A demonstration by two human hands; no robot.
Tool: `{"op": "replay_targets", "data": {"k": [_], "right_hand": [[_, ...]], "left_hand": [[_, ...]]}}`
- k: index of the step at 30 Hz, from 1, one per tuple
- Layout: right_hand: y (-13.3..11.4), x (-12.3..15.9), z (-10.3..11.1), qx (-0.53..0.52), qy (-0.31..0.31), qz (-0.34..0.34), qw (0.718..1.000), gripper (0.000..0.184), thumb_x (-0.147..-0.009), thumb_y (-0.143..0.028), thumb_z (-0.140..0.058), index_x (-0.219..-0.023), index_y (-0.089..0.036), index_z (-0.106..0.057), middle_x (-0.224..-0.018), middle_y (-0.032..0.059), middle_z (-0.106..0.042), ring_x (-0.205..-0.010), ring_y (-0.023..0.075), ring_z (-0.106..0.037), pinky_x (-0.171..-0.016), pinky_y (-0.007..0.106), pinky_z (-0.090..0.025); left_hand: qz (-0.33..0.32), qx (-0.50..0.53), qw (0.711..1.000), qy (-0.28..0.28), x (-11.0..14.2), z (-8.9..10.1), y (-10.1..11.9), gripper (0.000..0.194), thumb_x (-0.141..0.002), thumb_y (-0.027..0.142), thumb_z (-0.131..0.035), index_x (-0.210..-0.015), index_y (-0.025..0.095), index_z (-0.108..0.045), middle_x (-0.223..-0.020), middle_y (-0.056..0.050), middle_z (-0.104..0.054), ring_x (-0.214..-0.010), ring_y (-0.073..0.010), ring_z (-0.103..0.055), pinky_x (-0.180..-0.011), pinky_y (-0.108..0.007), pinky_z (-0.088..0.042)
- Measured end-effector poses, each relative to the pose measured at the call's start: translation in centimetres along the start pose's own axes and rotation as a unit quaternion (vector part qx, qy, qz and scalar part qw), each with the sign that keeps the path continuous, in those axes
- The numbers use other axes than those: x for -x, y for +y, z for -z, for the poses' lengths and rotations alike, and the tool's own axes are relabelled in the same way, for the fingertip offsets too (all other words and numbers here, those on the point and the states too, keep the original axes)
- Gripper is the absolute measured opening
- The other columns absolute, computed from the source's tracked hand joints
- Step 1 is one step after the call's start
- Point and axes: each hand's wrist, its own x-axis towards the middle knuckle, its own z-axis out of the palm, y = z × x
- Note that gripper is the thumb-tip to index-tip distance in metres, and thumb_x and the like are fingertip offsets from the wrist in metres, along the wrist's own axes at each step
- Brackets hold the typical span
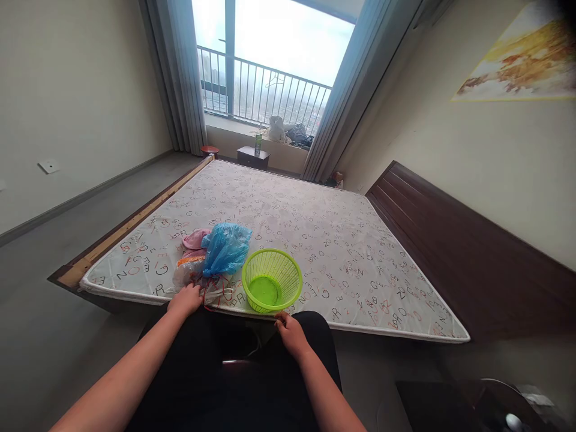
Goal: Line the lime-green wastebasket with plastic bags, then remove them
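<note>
My left hand (185, 300) rests at the near mattress edge, against a clear plastic bag (183, 275) with an orange band. Its fingers are curled there, and what lies under them is hidden. White straps and red strings (216, 293) trail beside it. Behind that bag lie a pink cloth item (195, 239) and a crumpled blue plastic bag (227, 247). A green plastic basket (270, 294) stands upright to the right, with nothing visible inside. Just below its near rim is my right hand (292, 337), fingers bent together; I cannot make out anything in them.
The letter-printed mattress (315, 240) lies on a dark wooden bed frame with a headboard (432, 252) at right. Beyond it stand a small dark table (252, 157) with a green bottle (258, 144) and a red stool (209, 150). A dark surface (432, 405) sits lower right.
</note>
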Motion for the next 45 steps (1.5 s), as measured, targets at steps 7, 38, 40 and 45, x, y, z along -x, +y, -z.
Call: {"op": "replay_targets", "data": {"k": [7,38,40,45], "right_hand": [[0.08,-0.06,-0.02,0.000,0.000,-0.001,1.000,0.028,-0.094,-0.024,-0.049,-0.111,-0.019,-0.071,-0.101,0.0080,-0.077,-0.096,0.0231,-0.071,-0.084,0.030,-0.048],[-0.05,-0.01,0.08,-0.001,-0.005,0.003,1.000,0.029,-0.093,-0.024,-0.049,-0.112,-0.018,-0.070,-0.101,0.0087,-0.077,-0.097,0.0242,-0.071,-0.084,0.032,-0.048],[-0.14,0.02,0.09,0.000,-0.005,0.002,1.000,0.029,-0.093,-0.024,-0.049,-0.111,-0.019,-0.070,-0.100,0.0085,-0.077,-0.096,0.0239,-0.071,-0.084,0.031,-0.048],[-0.13,0.05,0.05,0.002,-0.004,0.001,1.000,0.028,-0.093,-0.024,-0.049,-0.111,-0.019,-0.070,-0.101,0.0089,-0.077,-0.095,0.0240,-0.071,-0.082,0.031,-0.048]], "left_hand": [[0.002,0.004,1.000,-0.005,0.14,0.21,0.10,0.041,-0.089,0.032,-0.048,-0.122,0.019,-0.068,-0.132,-0.019,-0.064,-0.122,-0.0367,-0.061,-0.098,-0.051,-0.051],[-0.006,0.005,1.000,-0.009,-0.17,-0.19,-0.15,0.042,-0.089,0.032,-0.047,-0.122,0.017,-0.067,-0.131,-0.019,-0.064,-0.123,-0.0374,-0.060,-0.101,-0.052,-0.049],[-0.005,0.012,1.000,-0.009,-0.15,-0.13,-0.12,0.042,-0.088,0.032,-0.048,-0.122,0.017,-0.068,-0.131,-0.019,-0.064,-0.123,-0.0376,-0.060,-0.101,-0.052,-0.049],[-0.004,0.020,1.000,-0.008,0.03,0.12,-0.11,0.043,-0.086,0.031,-0.050,-0.121,0.017,-0.068,-0.130,-0.020,-0.064,-0.122,-0.0387,-0.061,-0.098,-0.051,-0.050]]}}
